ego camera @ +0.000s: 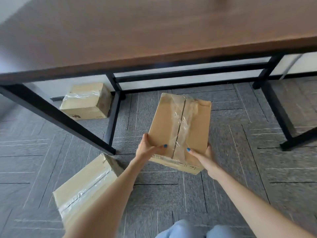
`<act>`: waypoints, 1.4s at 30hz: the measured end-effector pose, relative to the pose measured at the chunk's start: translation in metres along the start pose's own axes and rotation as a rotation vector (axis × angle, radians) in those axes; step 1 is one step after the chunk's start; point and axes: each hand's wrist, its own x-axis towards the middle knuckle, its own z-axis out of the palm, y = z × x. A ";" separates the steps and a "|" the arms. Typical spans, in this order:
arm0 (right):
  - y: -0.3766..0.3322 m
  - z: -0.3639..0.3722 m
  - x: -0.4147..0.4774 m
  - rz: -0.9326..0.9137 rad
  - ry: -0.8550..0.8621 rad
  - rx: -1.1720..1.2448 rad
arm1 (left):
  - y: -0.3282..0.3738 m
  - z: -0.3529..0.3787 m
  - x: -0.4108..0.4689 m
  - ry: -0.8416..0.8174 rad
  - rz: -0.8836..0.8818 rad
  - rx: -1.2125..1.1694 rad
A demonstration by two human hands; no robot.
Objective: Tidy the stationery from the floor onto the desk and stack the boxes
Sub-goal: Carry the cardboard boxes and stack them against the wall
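A taped cardboard box (181,124) is held over the grey carpet in front of the desk. My left hand (147,149) grips its near left corner, thumb on top. My right hand (202,156) grips its near right corner, thumb on top as well. A second taped box (82,189) lies on the floor at the lower left, partly behind my left forearm. A third box (86,101) sits under the desk by the wall. The brown wooden desk top (137,31) fills the upper view. No stationery is in sight.
Black metal desk legs (56,115) and crossbars (188,73) stand left, middle and right of the held box. Grey carpet tiles (240,169) cover the floor. My knees in light blue trousers (185,229) show at the bottom edge.
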 end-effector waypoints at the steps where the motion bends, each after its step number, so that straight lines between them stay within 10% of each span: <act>1: -0.016 -0.002 -0.018 0.007 -0.011 -0.004 | 0.010 -0.013 -0.018 -0.003 -0.012 -0.016; 23: -0.231 -0.008 -0.354 0.040 -0.312 -0.339 | 0.119 -0.204 -0.417 0.218 -0.306 -0.383; 42: -0.316 0.166 -0.491 -0.175 -0.741 -0.495 | 0.056 -0.373 -0.590 0.628 -0.349 -0.521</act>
